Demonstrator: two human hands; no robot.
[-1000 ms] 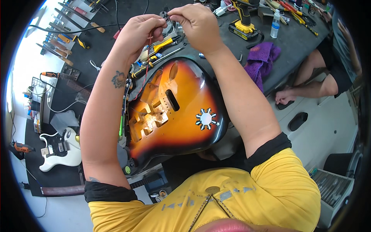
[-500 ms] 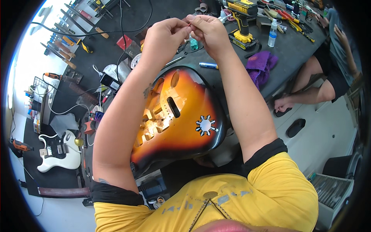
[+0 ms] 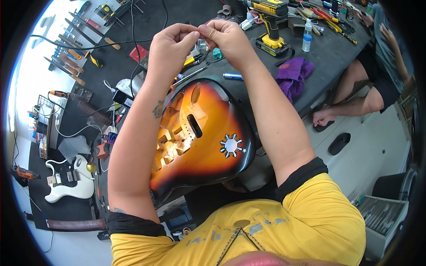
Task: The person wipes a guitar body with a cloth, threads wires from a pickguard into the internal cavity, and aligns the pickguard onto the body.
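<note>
In the head view, the left grip (image 3: 171, 46) and right grip (image 3: 231, 41) meet at their fingertips, each with thumb and forefinger pressed together; whatever they may pinch is too small to tell. The sunburst guitar body (image 3: 208, 133) lies nearer the chest, apart from both, at the edge of the desk (image 3: 330, 68). It bears a white sun decal (image 3: 231, 145). Worn grey print marks the yellow shirt (image 3: 310, 213); a clear bottle (image 3: 307, 33) has a blue label, unreadable.
</note>
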